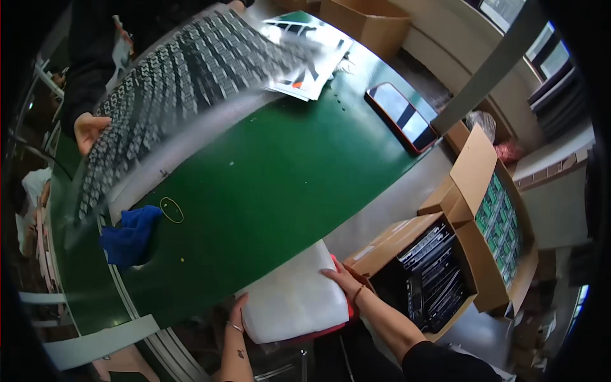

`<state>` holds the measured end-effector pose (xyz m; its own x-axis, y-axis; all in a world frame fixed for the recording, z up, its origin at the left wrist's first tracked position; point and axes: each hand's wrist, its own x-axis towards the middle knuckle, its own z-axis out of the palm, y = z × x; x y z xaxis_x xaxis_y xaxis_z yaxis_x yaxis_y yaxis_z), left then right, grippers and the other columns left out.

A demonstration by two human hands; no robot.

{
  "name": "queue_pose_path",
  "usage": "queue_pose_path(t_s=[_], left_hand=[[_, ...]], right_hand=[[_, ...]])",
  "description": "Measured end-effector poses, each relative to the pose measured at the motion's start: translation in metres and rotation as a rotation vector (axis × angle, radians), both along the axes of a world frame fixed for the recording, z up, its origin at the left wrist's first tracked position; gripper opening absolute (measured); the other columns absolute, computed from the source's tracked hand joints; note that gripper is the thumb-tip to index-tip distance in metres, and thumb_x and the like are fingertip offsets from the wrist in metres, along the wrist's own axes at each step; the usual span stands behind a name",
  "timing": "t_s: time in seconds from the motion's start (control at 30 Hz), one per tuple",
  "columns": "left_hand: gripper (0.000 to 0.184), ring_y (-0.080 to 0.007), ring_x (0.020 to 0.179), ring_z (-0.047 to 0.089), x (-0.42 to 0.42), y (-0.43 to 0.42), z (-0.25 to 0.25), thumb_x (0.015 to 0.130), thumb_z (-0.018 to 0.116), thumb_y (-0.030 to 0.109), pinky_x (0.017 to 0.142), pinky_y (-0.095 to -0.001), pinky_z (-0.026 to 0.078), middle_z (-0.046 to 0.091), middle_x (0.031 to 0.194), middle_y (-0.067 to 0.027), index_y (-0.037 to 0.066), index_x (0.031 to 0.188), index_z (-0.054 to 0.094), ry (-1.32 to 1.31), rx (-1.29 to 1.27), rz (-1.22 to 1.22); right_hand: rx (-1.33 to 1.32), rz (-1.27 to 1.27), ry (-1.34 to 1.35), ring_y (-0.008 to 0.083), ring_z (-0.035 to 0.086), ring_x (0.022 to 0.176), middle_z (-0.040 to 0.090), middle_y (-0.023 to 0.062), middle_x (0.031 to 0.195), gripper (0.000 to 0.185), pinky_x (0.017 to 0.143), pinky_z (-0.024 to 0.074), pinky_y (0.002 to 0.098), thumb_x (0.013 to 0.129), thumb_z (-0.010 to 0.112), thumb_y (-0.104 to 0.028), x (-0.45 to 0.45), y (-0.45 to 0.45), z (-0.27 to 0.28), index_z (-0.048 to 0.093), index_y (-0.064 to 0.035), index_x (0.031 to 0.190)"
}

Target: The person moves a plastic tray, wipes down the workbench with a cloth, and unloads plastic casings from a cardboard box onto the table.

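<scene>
A thick white stack [289, 299], with rounded corners and a soft plastic-like surface, lies at the near edge of the green table, over my lap. I cannot make out its exact kind. My left hand [238, 312] presses against its left side, fingers partly hidden. On the opposite side, my right hand [340, 279] grips the edge with the thumb on top. Something red [349, 304] shows beneath and beside the stack.
Across the green table [273, 172], another person's hand [90, 130] holds a large blurred sheet [184, 76] patterned with small grey pieces. A blue cloth [130, 235], rubber band [172, 210], phone [402, 116] and papers [312, 76] lie there. Open cartons [468, 270] stand right.
</scene>
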<state>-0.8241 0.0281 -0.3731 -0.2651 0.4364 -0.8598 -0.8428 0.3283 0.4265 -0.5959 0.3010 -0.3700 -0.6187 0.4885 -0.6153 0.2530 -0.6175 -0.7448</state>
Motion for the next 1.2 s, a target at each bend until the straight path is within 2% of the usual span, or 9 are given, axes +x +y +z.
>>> queue_pose_path(t_s=[0.13, 0.37, 0.43, 0.53, 0.6, 0.7, 0.83, 0.97, 1.2], left_hand=[[0.056, -0.0267, 0.105, 0.053, 0.002, -0.02, 0.045, 0.08, 0.058, 0.044, 0.092, -0.0383, 0.042, 0.057, 0.115, -0.0106, 0.006, 0.12, 0.05, 0.106, -0.028, 0.011], [0.056, -0.027, 0.117, 0.045, -0.009, 0.057, 0.071, 0.088, 0.043, 0.045, 0.097, -0.0403, 0.038, 0.049, 0.128, -0.0081, 0.006, 0.128, 0.044, 0.402, 0.304, 0.151], [0.056, -0.0271, 0.118, 0.044, -0.02, 0.091, 0.072, 0.089, 0.041, 0.046, 0.098, -0.0406, 0.037, 0.048, 0.129, -0.0077, 0.007, 0.129, 0.043, 0.405, 0.267, 0.241], [0.057, -0.0271, 0.12, 0.043, -0.034, 0.156, 0.072, 0.09, 0.039, 0.046, 0.099, -0.0412, 0.036, 0.046, 0.131, -0.007, 0.007, 0.131, 0.042, 0.401, 0.217, 0.458], [0.058, -0.0273, 0.122, 0.041, -0.052, 0.194, 0.047, 0.089, 0.038, 0.048, 0.101, -0.0421, 0.033, 0.043, 0.134, -0.007, 0.008, 0.132, 0.042, 0.007, 0.991, -0.018], [0.056, -0.0275, 0.12, 0.042, -0.099, 0.23, -0.017, 0.09, 0.038, 0.047, 0.1, -0.0428, 0.033, 0.045, 0.132, -0.0067, 0.008, 0.13, 0.044, 0.316, 0.633, 0.26], [0.055, -0.0279, 0.118, 0.044, -0.078, 0.306, -0.041, 0.088, 0.042, 0.046, 0.098, -0.0429, 0.035, 0.047, 0.129, -0.0069, 0.008, 0.128, 0.046, 0.312, 1.004, -0.15], [0.055, -0.0274, 0.115, 0.046, -0.046, 0.34, -0.03, 0.086, 0.047, 0.047, 0.096, -0.0419, 0.037, 0.049, 0.127, -0.0065, 0.008, 0.125, 0.048, 0.156, 0.718, 0.08], [0.054, -0.0261, 0.11, 0.049, -0.071, 0.334, -0.039, 0.085, 0.049, 0.048, 0.094, -0.0415, 0.038, 0.051, 0.124, -0.0056, 0.009, 0.123, 0.049, 0.165, 0.701, 0.089]], right_hand=[[0.085, 0.061, 0.009, 0.0249, 0.042, 0.122, 0.04, 0.0209, 0.132, 0.101, 0.1, 0.0354, 0.0337, 0.067, 0.075, -0.039, -0.02, 0.006, 0.051, 0.018, 0.0015, 0.14], [0.475, 0.09, 0.026, 0.0334, 0.038, 0.124, 0.042, 0.0266, 0.13, 0.097, 0.102, 0.0336, 0.0389, 0.063, 0.074, -0.044, -0.074, 0.07, 0.062, 0.031, 0.0041, 0.135], [0.603, 0.078, 0.037, 0.0355, 0.042, 0.117, 0.047, 0.024, 0.122, 0.095, 0.098, 0.0359, 0.041, 0.058, 0.072, -0.052, -0.09, 0.101, 0.067, 0.035, -0.0146, 0.137], [0.675, 0.177, 0.133, 0.0355, 0.049, 0.111, 0.053, 0.0214, 0.115, 0.081, 0.092, 0.0407, 0.041, 0.061, 0.071, -0.05, -0.106, 0.17, 0.075, 0.045, -0.0155, 0.129], [0.676, 0.068, 0.235, 0.0349, 0.052, 0.105, 0.056, 0.0192, 0.111, 0.075, 0.089, 0.0427, 0.0407, 0.062, 0.07, -0.049, -0.119, 0.214, 0.057, 0.049, -0.0141, 0.125], [0.685, -0.008, 0.326, 0.0335, 0.056, 0.1, 0.059, 0.0165, 0.108, 0.067, 0.086, 0.0447, 0.0403, 0.064, 0.069, -0.047, -0.127, 0.268, 0.038, 0.054, -0.0128, 0.119], [0.742, 0.079, 0.299, 0.0305, 0.056, 0.103, 0.058, 0.0142, 0.114, 0.062, 0.085, 0.045, 0.0398, 0.066, 0.068, -0.046, -0.12, 0.334, 0.019, 0.056, -0.0138, 0.118], [0.777, 0.137, 0.289, 0.0282, 0.056, 0.105, 0.057, 0.0124, 0.119, 0.059, 0.084, 0.0451, 0.0395, 0.068, 0.067, -0.045, -0.143, 0.37, 0.009, 0.057, -0.0146, 0.117], [1.366, -0.033, -0.394, 0.0262, 0.057, 0.095, 0.059, 0.0136, 0.103, 0.051, 0.078, 0.0439, 0.0382, 0.071, 0.064, -0.043, -0.197, 0.309, 0.009, 0.06, -0.0112, 0.111]])
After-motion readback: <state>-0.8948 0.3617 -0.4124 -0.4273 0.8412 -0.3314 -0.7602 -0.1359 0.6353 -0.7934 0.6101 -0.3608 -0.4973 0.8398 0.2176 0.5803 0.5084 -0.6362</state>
